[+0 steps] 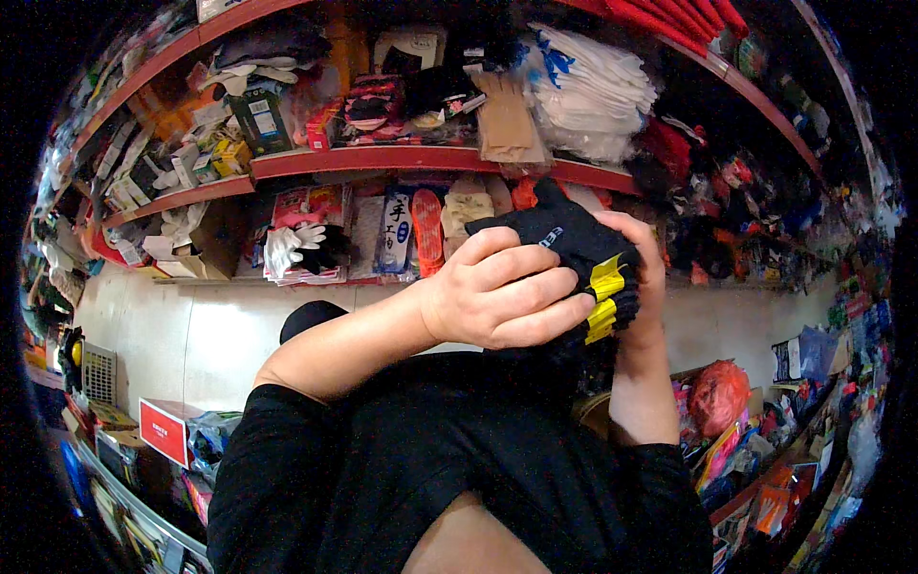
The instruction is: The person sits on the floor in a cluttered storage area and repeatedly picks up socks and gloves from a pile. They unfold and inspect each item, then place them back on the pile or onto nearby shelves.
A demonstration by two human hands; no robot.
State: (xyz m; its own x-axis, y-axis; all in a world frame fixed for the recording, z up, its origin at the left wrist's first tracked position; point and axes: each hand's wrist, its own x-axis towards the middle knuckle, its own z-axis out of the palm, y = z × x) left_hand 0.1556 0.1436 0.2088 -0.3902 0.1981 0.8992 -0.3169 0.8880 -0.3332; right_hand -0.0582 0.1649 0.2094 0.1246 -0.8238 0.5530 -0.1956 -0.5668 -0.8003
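A bundle of black fabric gloves (574,215) with yellow labels (607,278) is held up before my chest, in front of the shelves. My left hand (513,290) lies across the near side of the bundle, its fingers curled over the dark fabric and their tips at the yellow labels. Around the right side of the bundle my right hand (642,265) is wrapped, with its thumb or a finger along the top edge; its other fingers are mostly hidden behind the fabric. Pale lettering shows on the black fabric between the hands.
Red-edged shelves (373,159) run across the front, holding a stack of white gloves (595,86), packaged beige gloves (508,118) and small boxes. Lower down are a red insole (428,233) and white-and-black gloves (294,247). Behind at the right sits a red plastic bag (719,398); a red sign (163,433) stands at the left.
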